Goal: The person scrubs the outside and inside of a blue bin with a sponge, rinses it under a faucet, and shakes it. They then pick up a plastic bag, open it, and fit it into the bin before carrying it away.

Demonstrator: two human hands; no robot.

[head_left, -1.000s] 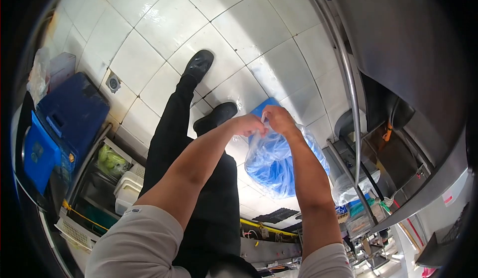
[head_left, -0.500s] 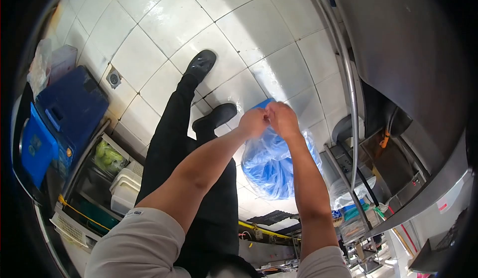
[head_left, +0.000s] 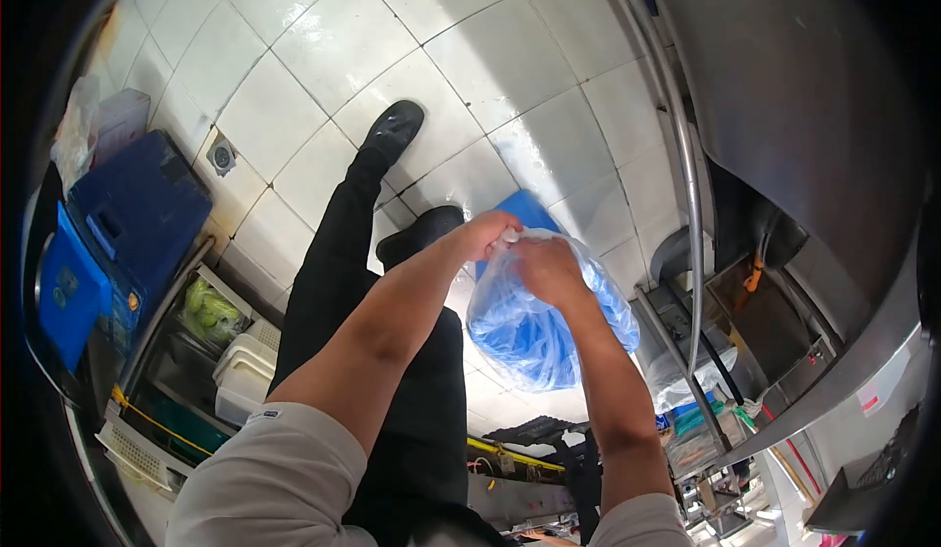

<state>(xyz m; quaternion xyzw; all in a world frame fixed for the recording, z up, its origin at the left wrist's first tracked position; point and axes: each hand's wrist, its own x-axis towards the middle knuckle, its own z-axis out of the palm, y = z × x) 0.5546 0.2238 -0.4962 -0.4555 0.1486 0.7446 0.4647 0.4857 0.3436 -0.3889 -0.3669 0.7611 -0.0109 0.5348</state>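
Observation:
My left hand (head_left: 493,234) is closed on the gathered top edge of a clear plastic bag (head_left: 515,336). Close beside it, my right hand (head_left: 551,271) bends over the upper part of the same bag, its fingers curled into the film and their tips partly hidden. Blue shows through the crinkled plastic. Behind the bag's top, a flat blue surface (head_left: 529,210) juts out over the floor tiles. The bag is low by my shoes, between my forearms.
White floor tiles (head_left: 372,27) lie around my black shoes (head_left: 392,133). To the left are a dark blue cooler box (head_left: 142,204), a bin of green vegetables (head_left: 211,314) and white containers (head_left: 245,375). A metal rail (head_left: 686,165) and steel equipment (head_left: 804,86) border the right.
My hands, earlier together at the bag's top, have moved apart. The left has shifted slightly left, the right lower onto the bag. The bag's top has spread wider and more blue surface shows behind.

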